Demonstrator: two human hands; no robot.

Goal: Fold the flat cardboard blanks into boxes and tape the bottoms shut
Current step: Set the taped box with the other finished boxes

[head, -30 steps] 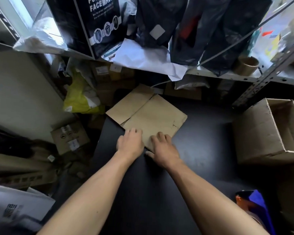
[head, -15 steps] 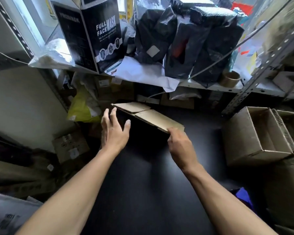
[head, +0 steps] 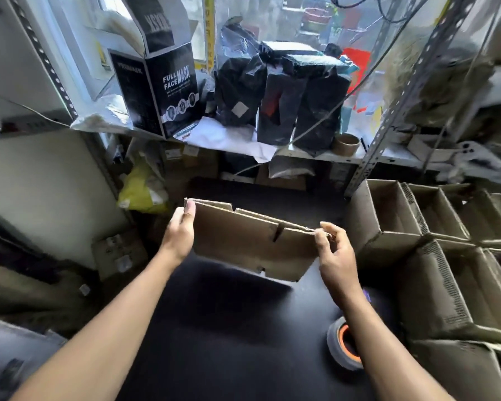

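A flat brown cardboard blank (head: pixel 243 244) hangs in the air above the black table (head: pixel 229 328), still folded flat and tilted toward me. My left hand (head: pixel 180 231) grips its left edge, thumb on the near face. My right hand (head: pixel 334 253) pinches its right top corner between thumb and fingers. A roll of tape with an orange core (head: pixel 344 347) lies on the table beside my right forearm.
Several open folded boxes (head: pixel 388 224) stand packed together at the right. A metal shelf (head: pixel 301 153) behind the table holds a black "Full Face Mask" box (head: pixel 162 91), black bags (head: pixel 284 94) and an empty tape core (head: pixel 346 144). A yellow bag (head: pixel 142 189) and cartons sit at the left.
The blank lay flat on the table under both hands; both hands have since lifted it off and raised it upright in the air. The view has tilted upward.
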